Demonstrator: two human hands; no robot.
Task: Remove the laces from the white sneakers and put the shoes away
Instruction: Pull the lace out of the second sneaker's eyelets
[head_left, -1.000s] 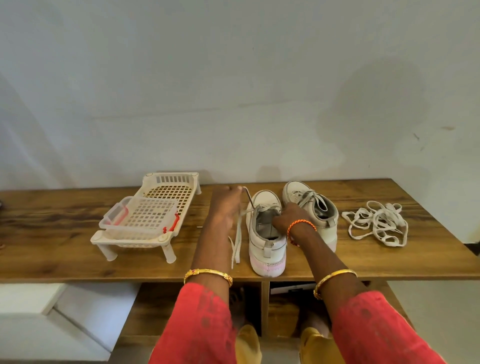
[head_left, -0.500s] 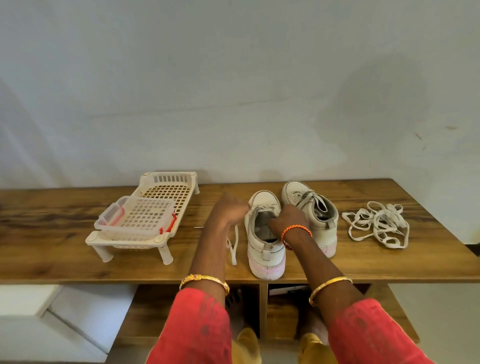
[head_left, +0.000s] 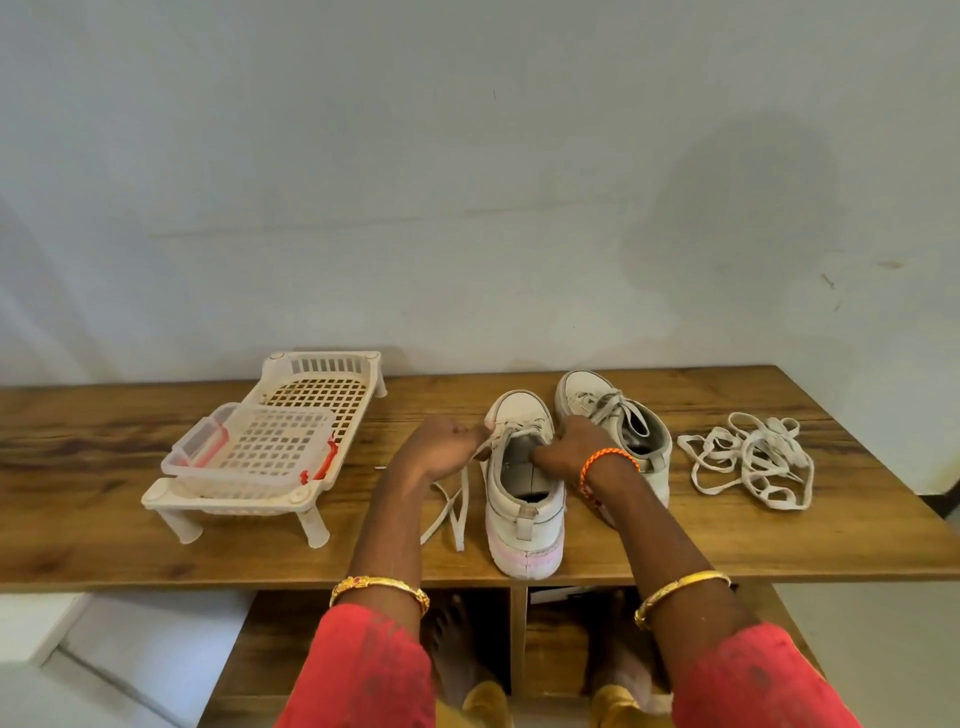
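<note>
Since a second ago our left hand has dropped from a raised pull down to the desk top, and the lace it held up now trails flat on the wood.

We face a long wooden desk set against a pale wall. Near its back left sits a white plastic rack on short legs, with a clear lidded container with red clips lying in it. Two white sneakers stand at the middle, toes toward the wall. The near sneaker reaches almost to the front edge, its heel tinted pink; the far sneaker stands just beside it on the right, laces crossed over its tongue. Toward the right end lies a loose heap of laces, well apart from the shoes.

Our left hand is closed, pinching the lace just left of the near sneaker's eyelets. Our right hand grips that sneaker's right collar, fingers curled inside the opening. Gold bangles and red sleeves show on both our forearms, and an orange thread band circles our right wrist.
</note>
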